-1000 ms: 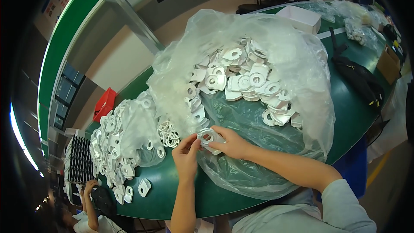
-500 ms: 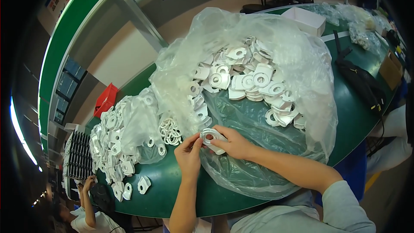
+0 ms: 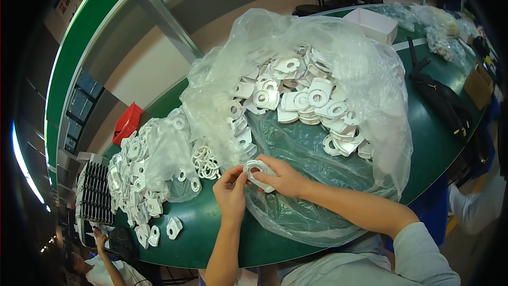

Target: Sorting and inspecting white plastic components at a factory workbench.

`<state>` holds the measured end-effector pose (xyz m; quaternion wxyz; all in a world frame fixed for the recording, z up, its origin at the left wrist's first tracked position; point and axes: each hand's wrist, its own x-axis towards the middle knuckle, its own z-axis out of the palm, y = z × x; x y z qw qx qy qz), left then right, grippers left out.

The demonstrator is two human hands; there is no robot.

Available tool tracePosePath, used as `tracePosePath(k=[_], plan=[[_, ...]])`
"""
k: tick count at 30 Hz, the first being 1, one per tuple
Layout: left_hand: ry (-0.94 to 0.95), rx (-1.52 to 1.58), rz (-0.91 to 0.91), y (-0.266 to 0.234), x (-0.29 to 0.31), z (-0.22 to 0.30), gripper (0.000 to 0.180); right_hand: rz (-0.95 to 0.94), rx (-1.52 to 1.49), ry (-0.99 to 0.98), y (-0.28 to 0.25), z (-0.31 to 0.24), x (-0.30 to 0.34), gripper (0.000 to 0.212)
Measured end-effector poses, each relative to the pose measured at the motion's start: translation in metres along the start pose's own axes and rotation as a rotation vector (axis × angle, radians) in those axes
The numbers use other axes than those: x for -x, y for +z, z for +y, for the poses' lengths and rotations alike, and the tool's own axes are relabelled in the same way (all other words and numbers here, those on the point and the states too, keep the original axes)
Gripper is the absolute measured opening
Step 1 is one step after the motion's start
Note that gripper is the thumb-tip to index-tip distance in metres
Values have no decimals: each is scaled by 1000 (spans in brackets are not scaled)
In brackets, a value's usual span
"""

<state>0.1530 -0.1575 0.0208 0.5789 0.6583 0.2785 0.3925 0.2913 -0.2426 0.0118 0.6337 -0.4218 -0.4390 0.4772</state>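
Note:
A white plastic part with a round hole [image 3: 256, 171] is held between both hands over the green table [image 3: 206, 233]. My right hand [image 3: 283, 177] grips it from the right, my left hand [image 3: 231, 193] pinches its left edge with thumb and fingertips. Just behind lies a large clear plastic bag [image 3: 338, 143] holding a heap of the same white parts [image 3: 301, 98]. A small pile of thin white rings [image 3: 205, 160] lies left of my hands.
A second clear bag with more white parts [image 3: 140, 164] lies at the left, loose parts [image 3: 173, 226] beside it. A black slotted tray [image 3: 95, 193] and a red bin [image 3: 127, 123] stand far left. A white box [image 3: 373, 24], a black strap [image 3: 442, 100] and another person's hand [image 3: 98, 235] are around.
Both hands stay almost in place with the white part between them. The part has turned slightly in my fingers.

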Motion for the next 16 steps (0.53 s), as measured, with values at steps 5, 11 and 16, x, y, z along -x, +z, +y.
tracePosePath(k=[5,11,16], plan=[[9,-37,11,3,4,5,15,93,34,-31,5,0,1,20],[220,-285,-99,1,2,12,21,132,168,-142,2,5,0,22],[198,-283,-140,-4,1,9,25,71,238,-68,-2,7,0,22]])
